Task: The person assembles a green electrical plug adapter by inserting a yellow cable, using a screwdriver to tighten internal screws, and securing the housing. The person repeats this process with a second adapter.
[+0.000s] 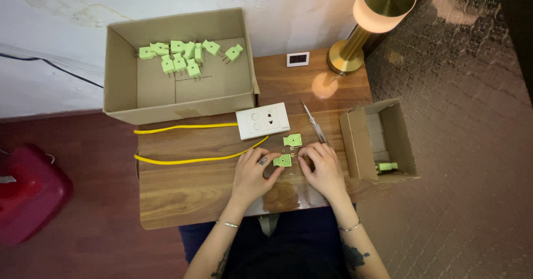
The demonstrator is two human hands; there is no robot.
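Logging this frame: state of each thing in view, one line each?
Left hand: fingers on plug half.
Right hand: pinching a small metal part.
Plug half: open, flat on table.
Second half: lying apart.
Big box: open, green plugs inside.
Small box: open, one plug inside.
Lamp: lit.
Screwdriver: lying free.
Socket plate: flat on table, yellow cable attached.

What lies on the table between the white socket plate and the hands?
In the head view, a loose green plug half lies between the white socket plate and the right hand, beside the screwdriver.
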